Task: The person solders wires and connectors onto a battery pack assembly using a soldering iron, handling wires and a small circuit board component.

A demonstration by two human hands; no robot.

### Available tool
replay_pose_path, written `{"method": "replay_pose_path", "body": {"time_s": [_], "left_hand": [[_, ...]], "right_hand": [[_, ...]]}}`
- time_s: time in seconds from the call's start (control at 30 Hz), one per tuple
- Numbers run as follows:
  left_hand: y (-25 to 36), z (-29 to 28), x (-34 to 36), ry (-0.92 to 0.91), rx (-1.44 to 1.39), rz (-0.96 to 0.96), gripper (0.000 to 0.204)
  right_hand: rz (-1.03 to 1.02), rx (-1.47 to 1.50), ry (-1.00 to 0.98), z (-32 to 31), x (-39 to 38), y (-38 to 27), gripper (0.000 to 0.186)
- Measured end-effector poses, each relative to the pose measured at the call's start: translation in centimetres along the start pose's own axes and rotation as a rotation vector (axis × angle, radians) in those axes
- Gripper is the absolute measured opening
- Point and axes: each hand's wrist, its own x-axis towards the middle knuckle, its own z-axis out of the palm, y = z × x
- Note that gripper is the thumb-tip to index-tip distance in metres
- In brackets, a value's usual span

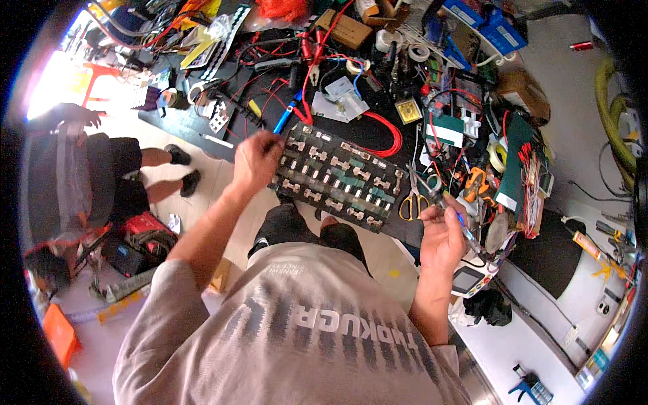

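Note:
A black block [337, 177] with rows of metal tabs and pale slots lies tilted at the table's near edge. My left hand [258, 162] is closed at its upper left corner. A slim blue tool [287, 115] ends right beside those fingertips; whether they hold it or the block's edge is unclear. My right hand [442, 236], right of the block, is closed around a pen-shaped tool [464, 228] with a blue part, which looks like a soldering iron. Yellow-handled scissors [412, 202] lie between the block and this hand.
Red wire [388, 138] loops behind the block. A green-handled-looking clutter of tapes, cables and an orange tool [476, 183] fills the right side. A small device with a screen [467, 280] stands below my right hand. Another person [101, 169] is at the left, near a red case [145, 233].

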Motion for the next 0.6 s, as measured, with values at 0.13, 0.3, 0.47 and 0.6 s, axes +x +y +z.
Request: {"method": "replay_pose_path", "body": {"time_s": [0.13, 0.3, 0.47, 0.6], "left_hand": [[1.6, 1.3, -5.3, 0.024, 0.196, 0.240, 0.018], [2.3, 3.7, -6.0, 0.027, 0.332, 0.259, 0.020], [2.7, 4.5, -5.3, 0.018, 0.342, 0.135, 0.024], [3.1, 4.0, -4.7, -0.131, 0.338, 0.036, 0.029]], "right_hand": [[0.091, 0.035, -0.137, 2.0, 1.6, 0.2, 0.024], [0.119, -0.025, -0.214, 3.0, 2.3, 0.3, 0.027], [0.119, -0.044, -0.225, 2.6, 2.1, 0.2, 0.027], [0.124, -0.037, -0.211, 1.8, 1.9, 0.3, 0.027]]}}
